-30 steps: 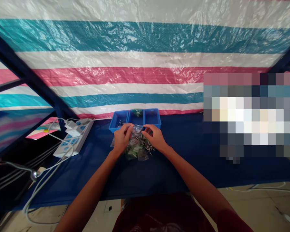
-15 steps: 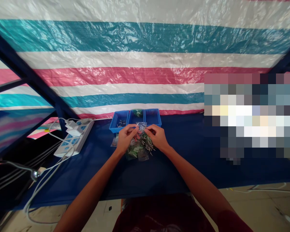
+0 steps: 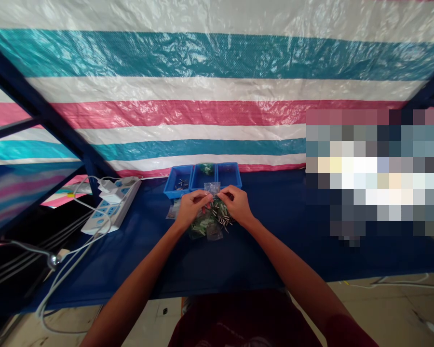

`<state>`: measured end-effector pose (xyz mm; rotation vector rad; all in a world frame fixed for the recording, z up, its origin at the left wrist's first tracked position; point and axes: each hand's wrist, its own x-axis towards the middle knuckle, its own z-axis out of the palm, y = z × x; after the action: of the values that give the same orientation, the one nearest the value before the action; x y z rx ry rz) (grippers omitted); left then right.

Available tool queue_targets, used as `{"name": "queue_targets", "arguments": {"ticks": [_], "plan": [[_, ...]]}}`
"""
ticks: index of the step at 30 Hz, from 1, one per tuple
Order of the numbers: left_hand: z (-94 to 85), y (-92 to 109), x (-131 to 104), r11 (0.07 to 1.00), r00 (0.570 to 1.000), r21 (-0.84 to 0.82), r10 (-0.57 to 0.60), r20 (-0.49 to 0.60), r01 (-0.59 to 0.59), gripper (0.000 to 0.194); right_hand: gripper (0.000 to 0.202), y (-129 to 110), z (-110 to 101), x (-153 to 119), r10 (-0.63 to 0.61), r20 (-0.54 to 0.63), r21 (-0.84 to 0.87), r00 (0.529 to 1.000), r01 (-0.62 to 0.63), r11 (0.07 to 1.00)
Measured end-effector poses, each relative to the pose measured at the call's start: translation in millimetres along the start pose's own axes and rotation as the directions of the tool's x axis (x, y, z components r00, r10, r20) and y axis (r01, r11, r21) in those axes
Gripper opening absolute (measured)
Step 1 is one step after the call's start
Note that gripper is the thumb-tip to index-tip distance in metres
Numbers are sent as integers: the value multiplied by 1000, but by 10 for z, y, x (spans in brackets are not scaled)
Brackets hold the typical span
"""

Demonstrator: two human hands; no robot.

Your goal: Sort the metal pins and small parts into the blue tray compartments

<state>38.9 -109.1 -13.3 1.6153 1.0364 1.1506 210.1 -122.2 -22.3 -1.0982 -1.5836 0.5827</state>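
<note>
A small clear plastic bag (image 3: 212, 187) is pinched between my two hands, in front of the blue bins. My left hand (image 3: 194, 206) grips its left side with thumb and fingers, and something reddish shows beneath those fingers. On the right side my right hand (image 3: 236, 203) pinches the bag too. Below the hands lies a pile of green pieces in clear bags (image 3: 202, 225), beside several thin metal pins (image 3: 224, 218). The left blue bin (image 3: 173, 181) has a few dark pins in it, and the middle bin holds a green bundle (image 3: 206, 168).
A white power strip (image 3: 112, 207) with plugs and cables lies on the left of the dark blue table (image 3: 275, 202). Striped plastic sheeting (image 3: 188, 113) hangs behind. The right side is pixelated. Blue frame posts slope at both sides.
Both hands have stayed nearly in place. My left fingertips have shifted slightly right and down, closer to my right fingertips, and more of the bag shows above them.
</note>
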Motion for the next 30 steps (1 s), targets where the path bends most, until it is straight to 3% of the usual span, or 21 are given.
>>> {"name": "queue_targets", "arguments": {"ticks": [7, 17, 30], "plan": [[-16, -17, -3, 992, 1000, 129, 15, -1, -14, 33, 18, 29, 34, -16, 72, -17, 79, 997, -70, 994], [-11, 52, -36, 986, 1000, 167, -20, 3, 20, 33, 22, 66, 45, -1, 152, -48, 169, 987, -142, 975], [-43, -31, 7, 1000, 997, -18, -6, -80, 5, 30, 22, 96, 38, 39, 286, 14, 350, 958, -273, 896]]}}
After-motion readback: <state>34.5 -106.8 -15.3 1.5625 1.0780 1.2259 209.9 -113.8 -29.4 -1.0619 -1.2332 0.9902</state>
